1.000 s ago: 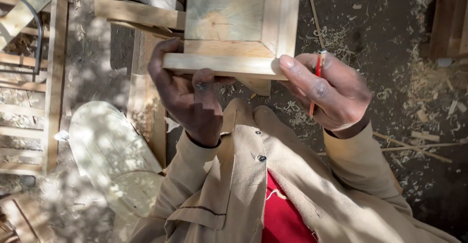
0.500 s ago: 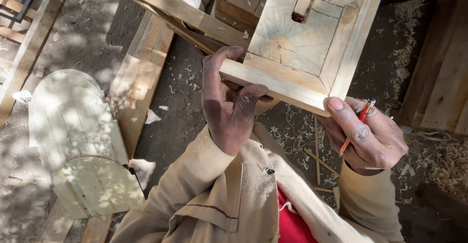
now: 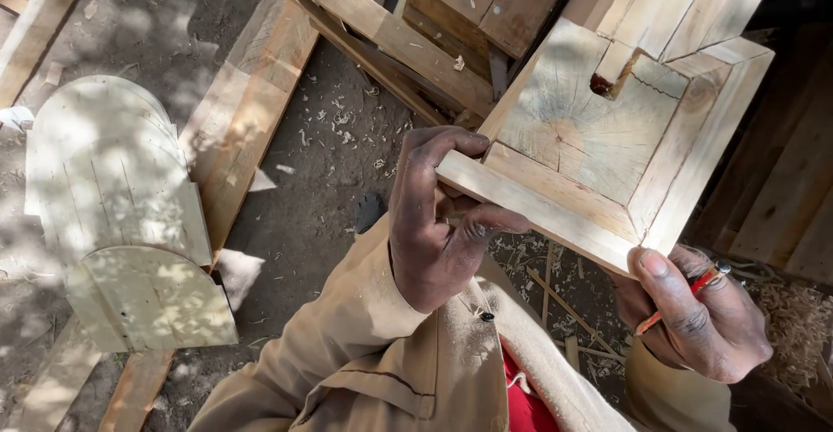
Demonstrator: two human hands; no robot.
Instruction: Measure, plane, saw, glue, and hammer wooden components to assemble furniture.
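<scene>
A square wooden block framed with pale strips (image 3: 599,137) stands tilted in front of me, its end grain facing up. My left hand (image 3: 434,224) grips the near strip (image 3: 538,211) at its left end, fingers curled over the top edge. My right hand (image 3: 694,319) presses its thumb against the frame's near right corner and holds a red pencil (image 3: 685,297) between its fingers.
Long planks (image 3: 243,111) lie on the dirt floor at left, beside a rounded pale wooden piece (image 3: 113,215). More boards (image 3: 486,7) are stacked behind the block. Wood shavings (image 3: 798,319) cover the ground at right.
The view has swung left and closer to the block. Both hands have stayed on the near strip, and the rounded piece has come further into sight.
</scene>
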